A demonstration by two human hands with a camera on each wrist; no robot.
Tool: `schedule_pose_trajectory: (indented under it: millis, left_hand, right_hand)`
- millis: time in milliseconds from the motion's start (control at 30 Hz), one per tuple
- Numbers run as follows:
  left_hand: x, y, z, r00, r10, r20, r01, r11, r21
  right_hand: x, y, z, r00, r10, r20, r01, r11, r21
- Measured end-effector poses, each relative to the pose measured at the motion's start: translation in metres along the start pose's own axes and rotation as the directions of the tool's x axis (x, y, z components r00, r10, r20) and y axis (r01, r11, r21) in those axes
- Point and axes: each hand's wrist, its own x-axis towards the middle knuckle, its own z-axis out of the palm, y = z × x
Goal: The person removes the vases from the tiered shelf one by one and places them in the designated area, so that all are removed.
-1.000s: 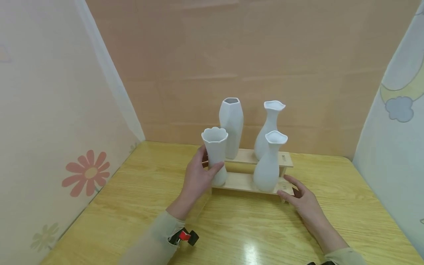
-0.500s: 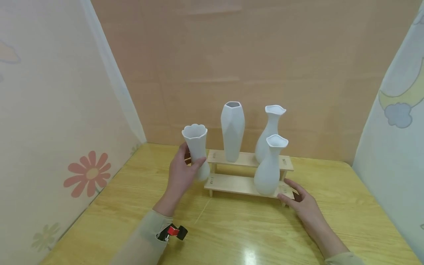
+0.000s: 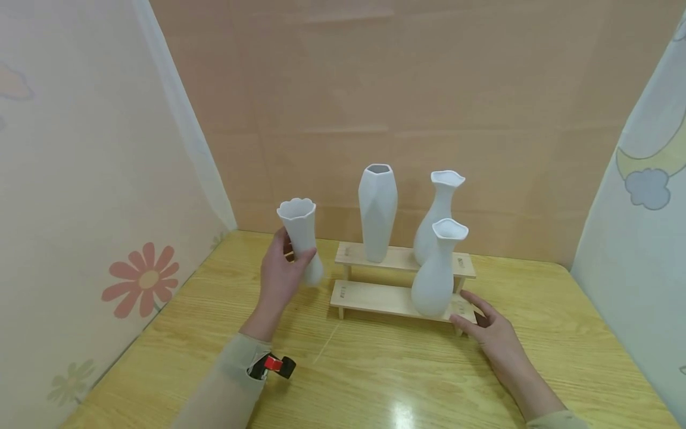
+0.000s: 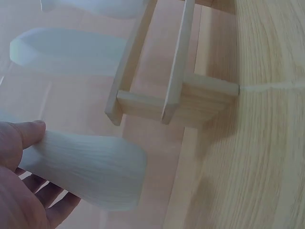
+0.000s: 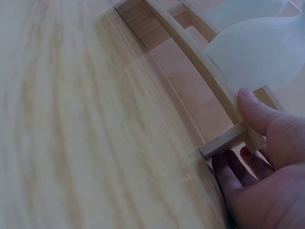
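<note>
Wood-grain table (image 3: 396, 363), yellowish, light glare at near edge. Tan creased backdrop (image 3: 429, 89) behind on far side; pale left wall (image 3: 80, 149) with red flower print (image 3: 146, 279), pale right wall (image 3: 616, 238) with grey cloud print (image 3: 647, 189).

Scalloped-rim vase (image 3: 302, 232): white, matte, wide mouth, narrowing below, rounded foot; left wrist view shows fine vertical ridges. It's left of the two-tier wooden stand (image 3: 375, 297), apart from it, slightly tilted, base clear of the table.

Left hand (image 3: 281, 271) has it round the middle, thumb on near side, fingers curled behind, spread only as wide as the vase. Right hand (image 3: 498, 336) grips the stand's right end, lower tier: thumb on the board, fingers bent by the leg.

On the upper tier, faceted white vase (image 3: 377, 211) left of a far flared-rim vase (image 3: 435, 211); near flared-rim vase (image 3: 435, 275) on lower tier, right side. All three upright.
</note>
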Motion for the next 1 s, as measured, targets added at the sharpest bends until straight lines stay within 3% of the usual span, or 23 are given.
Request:
schedule_pose_trajectory:
  millis: [233, 1000]
  left_hand:
    - [0.005, -0.016, -0.005, 0.999, -0.027, -0.019, 0.028, 0.999, 0.027]
    - [0.015, -0.034, -0.011, 0.995, -0.093, -0.033, 0.095, 0.993, 0.069]
  right_hand:
    - [0.001, 0.001, 0.0, 1.0, 0.004, -0.008, -0.004, 1.0, -0.001]
    - [0.001, 0.0, 0.0, 1.0, 0.025, -0.015, -0.025, 1.0, 0.004]
